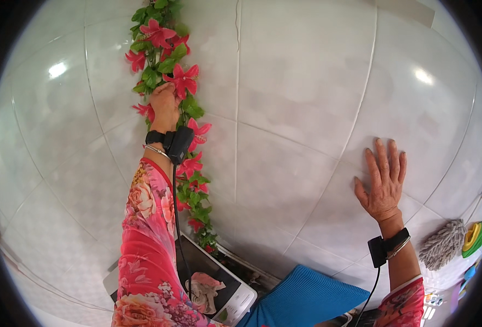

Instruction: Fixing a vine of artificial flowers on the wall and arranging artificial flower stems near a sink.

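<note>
A garland of artificial flowers (192, 106), with pink-red blooms and green leaves, hangs down the pale tiled wall (295, 82). High on it, my left hand (165, 104) is closed around the stem, just beside a large pink-red flower (182, 80). What lies inside those fingers is partly hidden by the back of the hand. Farther right, my right hand (384, 182) lies flat on the tiles with its fingers stretched out, holding nothing. Each wrist carries a black strapped device with a cable.
Below the garland stands a white-framed appliance with a dark top (243, 300), a crumpled pink and beige cloth (205, 291) lying on it. Beside it is a blue ribbed cover or cushion (312, 294). A grey fluffy mitt (442, 245) and a yellow-green cloth item (472, 240) hang at the right.
</note>
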{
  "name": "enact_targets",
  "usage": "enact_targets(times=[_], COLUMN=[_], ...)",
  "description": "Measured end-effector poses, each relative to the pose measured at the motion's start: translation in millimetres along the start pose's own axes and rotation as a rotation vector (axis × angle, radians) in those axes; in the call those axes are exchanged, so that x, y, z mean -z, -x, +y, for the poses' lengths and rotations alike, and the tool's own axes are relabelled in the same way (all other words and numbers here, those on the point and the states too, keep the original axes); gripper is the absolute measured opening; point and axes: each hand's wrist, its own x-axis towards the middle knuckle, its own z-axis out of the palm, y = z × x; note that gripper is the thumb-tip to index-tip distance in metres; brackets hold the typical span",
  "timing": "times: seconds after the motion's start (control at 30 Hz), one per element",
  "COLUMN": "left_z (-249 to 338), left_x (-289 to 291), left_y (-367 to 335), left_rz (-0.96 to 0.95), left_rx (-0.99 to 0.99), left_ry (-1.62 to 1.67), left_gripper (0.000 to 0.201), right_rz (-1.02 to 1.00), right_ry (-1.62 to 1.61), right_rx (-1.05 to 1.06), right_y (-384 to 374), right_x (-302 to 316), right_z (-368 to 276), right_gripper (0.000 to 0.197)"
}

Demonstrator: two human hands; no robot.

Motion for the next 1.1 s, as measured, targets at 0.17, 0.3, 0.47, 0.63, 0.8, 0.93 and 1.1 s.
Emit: enact_targets(times=[0.17,0.3,0.47,0.63,0.8,0.93,1.1], left_z=[10,16,30,45,57,63,72], left_x=[-11,-6,-17,-25,-17,-15,-25], left_y=[10,16,30,40,47,56,46], left_rz=[0.027,0.067,0.01,0.047,0.016,0.015,0.016], left_rx=[0.063,0.163,0.091,0.043,0.054,-0.007,-0.371], left_ry=[-0.18,-0.358,-0.529,-0.723,-0.711,-0.772,-0.808], left_gripper=[0.013,0.014,0.021,0.028,0.039,0.039,0.034], right_rz=[-0.012,-0.035,-0.008,-0.01,-0.012,0.015,-0.014], right_ry=[0.006,0.004,-0.012,-0.003,-0.008,-0.007,-0.008], right_rx=[-0.009,-0.002,0.015,0.007,0.001,0.012,-0.008], right_y=[2,7,8,9,10,9,11], right_x=[1,1,1,6,10,12,14], right_z=[5,6,8,9,5,7,14], right_gripper=[0.056,0.057,0.058,0.057,0.058,0.057,0.056])
